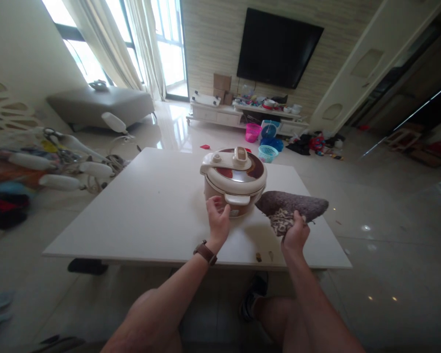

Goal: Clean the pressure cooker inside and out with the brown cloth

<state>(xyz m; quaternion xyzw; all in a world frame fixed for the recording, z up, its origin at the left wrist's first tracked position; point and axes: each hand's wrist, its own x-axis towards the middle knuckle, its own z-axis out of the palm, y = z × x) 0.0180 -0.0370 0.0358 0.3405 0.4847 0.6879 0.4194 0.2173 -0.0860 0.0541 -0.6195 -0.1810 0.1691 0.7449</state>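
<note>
A cream and brown electric pressure cooker (255, 189) stands on the white table (143, 211) with its lid on. My left hand (218, 223), with a watch on its wrist, is at the cooker's front left, by the front handle. Its fingers are apart and hold nothing; whether they touch the cooker's side I cannot tell. My right hand (296, 235) grips a grey-brown cloth (294, 201), with a patterned, shaggy part hanging at its lower left. The cloth is raised over the table's right side, close beside the cooker.
Two small objects, one dark (258, 257) and one pale (271, 256), lie near the table's front edge. A fallen-looking white lamp (95, 169) is left of the table. Beyond stand a light blue basket (268, 154), a pink basket (253, 132) and a cluttered TV cabinet (215, 115).
</note>
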